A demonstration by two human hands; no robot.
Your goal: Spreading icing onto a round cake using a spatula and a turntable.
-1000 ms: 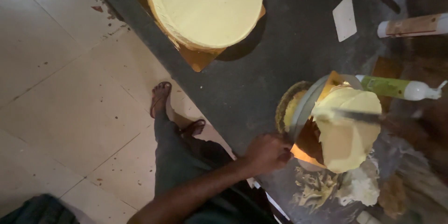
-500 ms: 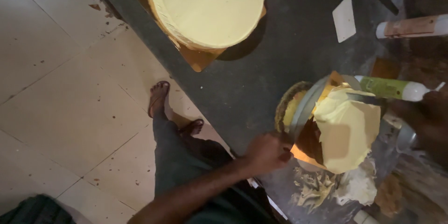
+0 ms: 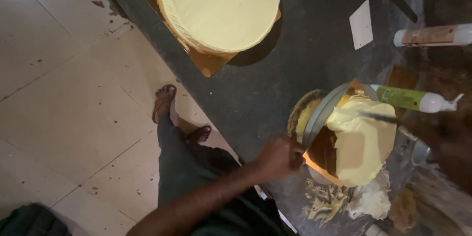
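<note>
Along the left of the frame a pale tiled floor (image 3: 64, 93) is showing, with the person's sandalled foot (image 3: 163, 101) standing on it just beside the edge of the dark counter (image 3: 275, 78). At the upper middle a large round cake (image 3: 219, 7), already smoothed in pale yellow cream, is sitting on a golden board (image 3: 209, 64). Lower down, the left hand (image 3: 278, 159) is reaching in from the bottom centre, its fingers curled together against the edge of the turntable (image 3: 319, 113); exactly what they are pinching I cannot tell. On that turntable, at the lower right, a small brown cake (image 3: 361, 140) is being covered with thick yellowish cream. Scraped cream and crumbs (image 3: 339, 199) are lying on the counter just below it. Further right, a white scraper card (image 3: 361, 24) and a green bottle (image 3: 410, 99) are resting on the counter. At the far right edge the right hand (image 3: 442, 135) is appearing dark and blurred, closed around a thin palette knife (image 3: 381, 117) whose blade is lying across the cream.
</note>
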